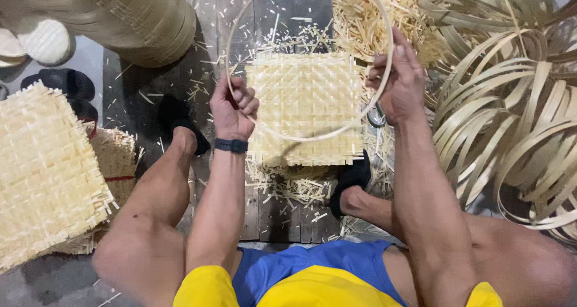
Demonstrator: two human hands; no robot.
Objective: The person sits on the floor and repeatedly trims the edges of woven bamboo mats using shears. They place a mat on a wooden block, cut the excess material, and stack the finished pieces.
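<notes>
Fingers of left hand (233, 107) and right hand (398, 81) curl closed around one bamboo hoop (312, 137) above one woven mat (303, 105).

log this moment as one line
left hand: grips bamboo hoop | right hand: grips hoop | hoop: held above woven bamboo mat | mat: on floor

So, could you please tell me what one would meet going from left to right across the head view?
Stack of pale square woven bamboo mats → left hand → flat woven bamboo square on the floor → right hand → heap of curled tan bamboo strip hoops.
</notes>
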